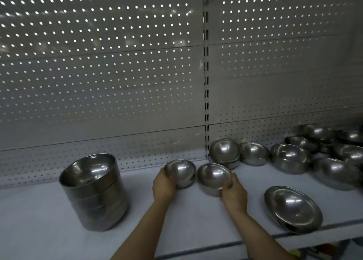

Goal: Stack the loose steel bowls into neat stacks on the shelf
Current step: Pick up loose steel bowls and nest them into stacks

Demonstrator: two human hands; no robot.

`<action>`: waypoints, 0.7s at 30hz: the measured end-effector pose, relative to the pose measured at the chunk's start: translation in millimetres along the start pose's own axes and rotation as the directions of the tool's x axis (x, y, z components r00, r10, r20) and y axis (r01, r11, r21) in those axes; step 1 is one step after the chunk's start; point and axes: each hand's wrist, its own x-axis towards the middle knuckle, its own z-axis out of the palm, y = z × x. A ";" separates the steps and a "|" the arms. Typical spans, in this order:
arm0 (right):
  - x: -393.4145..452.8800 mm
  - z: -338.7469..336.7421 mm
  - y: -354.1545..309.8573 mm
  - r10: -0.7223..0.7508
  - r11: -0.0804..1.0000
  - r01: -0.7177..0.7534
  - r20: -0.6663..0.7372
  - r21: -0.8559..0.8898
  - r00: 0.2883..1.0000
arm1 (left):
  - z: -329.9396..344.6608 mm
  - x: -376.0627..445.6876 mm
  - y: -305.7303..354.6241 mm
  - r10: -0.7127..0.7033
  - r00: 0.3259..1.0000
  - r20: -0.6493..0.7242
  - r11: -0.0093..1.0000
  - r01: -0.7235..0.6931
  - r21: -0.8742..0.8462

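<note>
My left hand (164, 186) grips a small steel bowl (180, 171) at its left rim, just above the white shelf (196, 220). My right hand (233, 195) holds a second small steel bowl (213, 176) by its right rim, thumb over the edge. The two bowls sit side by side, almost touching, near the shelf's middle. A tall neat stack of larger bowls (94, 191) stands to the left. Several loose bowls (290, 157) lie tilted along the back right, and one wide bowl (292, 206) sits near the front right edge.
A perforated white back panel (98, 83) rises behind the shelf, split by a slotted upright (206, 102). A short stack of bowls (225, 151) leans against the panel by the upright. The shelf's front edge (216, 246) runs under my forearms.
</note>
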 end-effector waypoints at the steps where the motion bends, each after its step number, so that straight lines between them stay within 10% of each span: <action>1: -2.6 -2.1 -1.1 0.023 0.999 -0.023 0.008 0.024 1.000 | -3.8 -7.1 -4.9 -0.003 1.000 -0.001 1.000 0.003 0.000; 21: -25.7 48.9 -86.2 -0.162 0.982 0.145 0.146 0.117 0.976 | -43.8 -29.0 -32.5 0.247 0.954 0.168 0.963 -0.223 -0.148</action>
